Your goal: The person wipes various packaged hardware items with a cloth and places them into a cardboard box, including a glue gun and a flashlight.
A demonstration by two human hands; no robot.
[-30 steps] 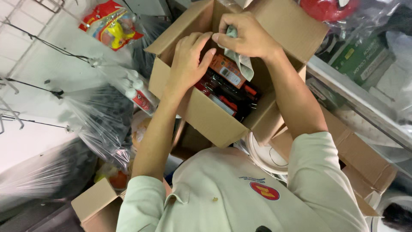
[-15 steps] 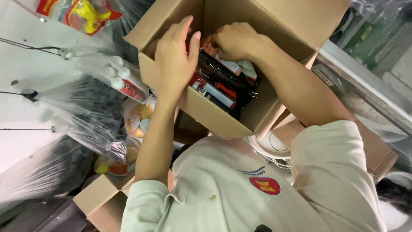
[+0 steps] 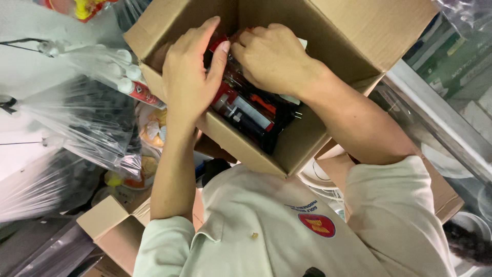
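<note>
An open cardboard box (image 3: 333,41) sits in front of my chest, packed with red and black packs (image 3: 246,110). My left hand (image 3: 189,77) lies over the box's near left wall, fingers stretched out and resting on the packs. My right hand (image 3: 274,56) is inside the box. Its fingers are curled down around the top of one pack, and a bit of white wrapper shows just behind it. The box's lower part is hidden by its walls.
Clear plastic bags (image 3: 87,123) holding white-capped tubes (image 3: 128,79) hang at the left. A smaller cardboard box (image 3: 110,225) sits at the lower left, with another (image 3: 441,190) at the right. White plates (image 3: 318,177) lie under the big box. A shelf with green cartons (image 3: 446,51) runs along the right.
My right hand held a white packet above the box; it has since gone down among the packs. My left hand slid from the packs up to the box's edge. The view moved closer.
</note>
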